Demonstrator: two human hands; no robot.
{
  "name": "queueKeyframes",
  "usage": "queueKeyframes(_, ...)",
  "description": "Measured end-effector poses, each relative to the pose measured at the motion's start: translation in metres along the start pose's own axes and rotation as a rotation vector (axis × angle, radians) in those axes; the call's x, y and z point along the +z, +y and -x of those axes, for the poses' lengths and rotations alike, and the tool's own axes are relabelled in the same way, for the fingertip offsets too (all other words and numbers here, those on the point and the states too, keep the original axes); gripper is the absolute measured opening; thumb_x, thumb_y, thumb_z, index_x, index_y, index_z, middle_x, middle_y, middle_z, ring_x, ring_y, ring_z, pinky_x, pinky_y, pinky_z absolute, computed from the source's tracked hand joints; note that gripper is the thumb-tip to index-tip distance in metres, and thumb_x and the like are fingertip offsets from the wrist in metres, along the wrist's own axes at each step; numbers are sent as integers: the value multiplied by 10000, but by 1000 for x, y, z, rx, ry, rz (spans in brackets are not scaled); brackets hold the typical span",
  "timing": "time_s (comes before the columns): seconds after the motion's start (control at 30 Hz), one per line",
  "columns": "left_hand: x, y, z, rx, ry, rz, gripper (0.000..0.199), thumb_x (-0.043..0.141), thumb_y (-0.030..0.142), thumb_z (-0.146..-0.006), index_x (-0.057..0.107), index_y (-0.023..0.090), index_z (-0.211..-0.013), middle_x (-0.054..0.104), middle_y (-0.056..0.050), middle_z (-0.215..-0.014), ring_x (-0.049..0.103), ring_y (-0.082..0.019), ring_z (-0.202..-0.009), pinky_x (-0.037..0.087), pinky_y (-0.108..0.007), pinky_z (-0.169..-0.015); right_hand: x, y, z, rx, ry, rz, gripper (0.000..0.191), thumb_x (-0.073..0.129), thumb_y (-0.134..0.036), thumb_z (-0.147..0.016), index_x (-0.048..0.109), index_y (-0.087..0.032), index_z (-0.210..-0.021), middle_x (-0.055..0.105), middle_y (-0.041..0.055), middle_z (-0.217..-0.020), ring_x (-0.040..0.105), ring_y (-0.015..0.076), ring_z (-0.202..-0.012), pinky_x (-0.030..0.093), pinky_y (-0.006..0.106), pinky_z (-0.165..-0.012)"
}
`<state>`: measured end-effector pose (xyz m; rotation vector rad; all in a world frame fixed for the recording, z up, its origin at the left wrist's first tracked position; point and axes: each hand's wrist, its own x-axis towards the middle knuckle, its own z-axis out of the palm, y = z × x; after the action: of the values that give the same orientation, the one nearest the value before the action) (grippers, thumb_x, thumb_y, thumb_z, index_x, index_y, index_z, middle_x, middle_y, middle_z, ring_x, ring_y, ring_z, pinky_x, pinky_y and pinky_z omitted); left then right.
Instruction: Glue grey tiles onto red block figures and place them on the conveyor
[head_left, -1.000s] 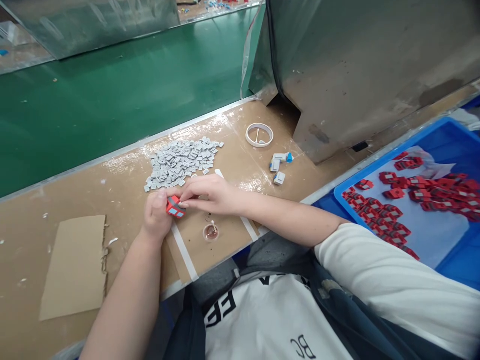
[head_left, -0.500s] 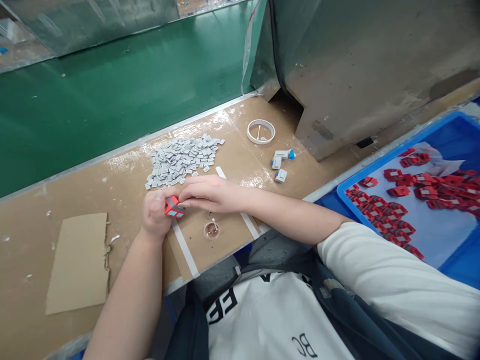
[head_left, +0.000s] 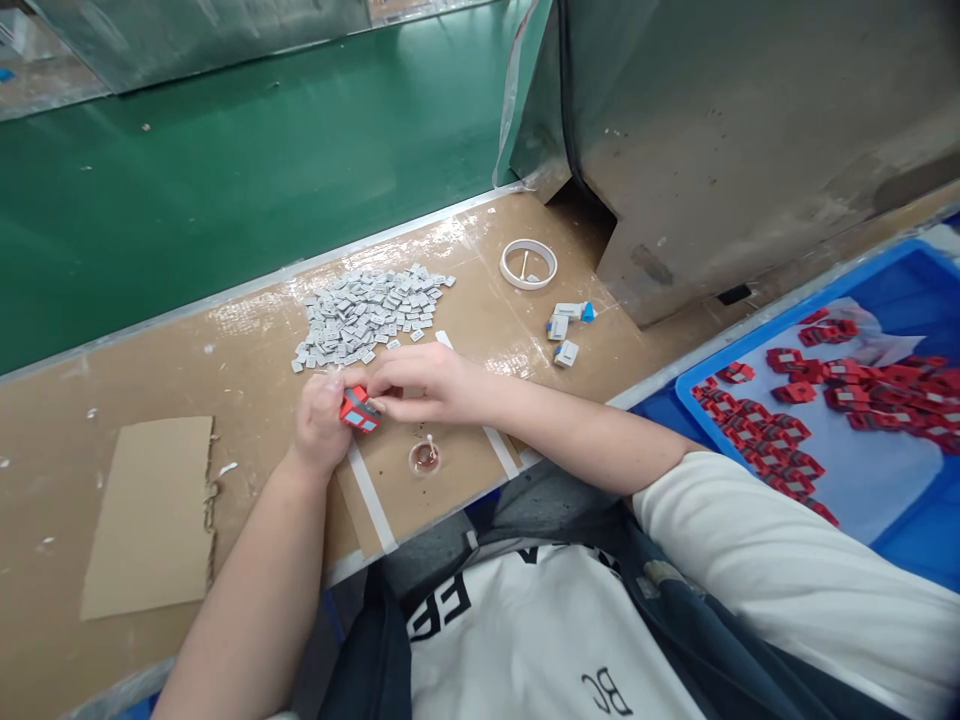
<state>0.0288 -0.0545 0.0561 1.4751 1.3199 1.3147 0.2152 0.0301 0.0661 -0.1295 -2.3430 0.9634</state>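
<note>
My left hand is closed round a small red toy vehicle with light blue windows and a grey stripe. My right hand reaches in from the right, its thumb and fingers pinched at the toy's right side. Whatever lies between those fingertips is too small to make out. Just behind both hands spreads a pile of small grey pieces. In front of the right hand is a small round dish of reddish-brown stuff, with a white-tipped stick in it.
A white tape ring and a few white-and-blue pieces lie at the back right. A torn cardboard sheet lies at left. At right, a blue tray holds several red toys. A metal housing stands behind.
Both hands and the red toy have shifted slightly right in the picture. The right fingers are a little more arched at the toy, which is still in my left hand.
</note>
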Motion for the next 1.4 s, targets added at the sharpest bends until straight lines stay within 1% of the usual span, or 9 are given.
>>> queueKeyframes(0.17,9,2,-5,-111,29,152,652,418,683,-998,682,190,-662,580,-21,-561,535,-174,-550,444,-324,-576,0,3,-1,51,84,-21,257,526,-338,-1081,677,-131,-1058,639,54,-908,610,152,-870,528,291,-841)
queueKeyframes(0.37,25,11,-14,-130,95,478,600,510,820,-919,641,241,-1007,632,-17,-797,609,-174,-678,510,-302,-616,3,10,-4,99,194,31,757,692,-479,-976,359,-187,-1589,527,192,-1458,520,281,-1328,514,488,-1098)
queueKeyframes(0.47,28,11,-10,-109,102,420,539,534,792,-931,570,300,-1148,669,-29,-985,660,-186,-792,519,-300,-655,5,14,-5,61,164,53,684,592,-427,-1047,312,-198,-1627,503,190,-1544,478,277,-1434,439,497,-1194)
queueKeyframes(0.63,26,6,-5,-106,77,419,480,563,737,-952,474,349,-1220,640,4,-900,588,-147,-611,478,-283,-564,-3,19,-3,-16,153,158,589,529,-485,-1071,444,-182,-1569,651,157,-1398,628,242,-1253,509,437,-1113)
queueKeyframes(0.77,19,4,-7,-129,48,404,398,647,585,-973,540,299,-1228,676,-6,-839,629,-164,-630,507,-277,-548,-20,22,-1,-83,128,329,493,525,-480,-1075,581,-189,-1470,728,117,-1207,671,210,-1112,544,388,-1037)
queueKeyframes(0.93,14,12,-8,-127,6,314,383,713,444,-939,638,195,-1220,740,-85,-1022,715,-217,-821,586,-281,-580,-38,19,1,-153,25,489,372,457,-345,-1118,646,-235,-1419,693,92,-1117,642,168,-1012,559,317,-904)
queueKeyframes(1.13,17,19,-6,-65,-51,294,284,717,405,-933,697,157,-1072,739,-82,-974,715,-212,-854,614,-265,-607,-43,19,8,-119,-73,515,414,470,-349,-1116,567,-271,-1511,558,4,-860,543,123,-744,488,234,-713)
queueKeyframes(1.3,19,16,-4,-67,16,375,358,713,407,-944,679,172,-1211,763,-110,-1107,748,-231,-954,648,-294,-722,-34,18,6,-105,63,325,587,589,-537,-1034,527,-164,-1482,619,58,-949,572,173,-810,546,313,-760)
queueKeyframes(1.4,22,15,-3,-42,48,388,375,719,408,-940,682,173,-1230,767,-114,-1126,755,-246,-1001,663,-335,-798,-26,14,4,-37,140,301,508,621,-502,-1022,570,-160,-1394,624,66,-942,555,179,-789,560,341,-755)
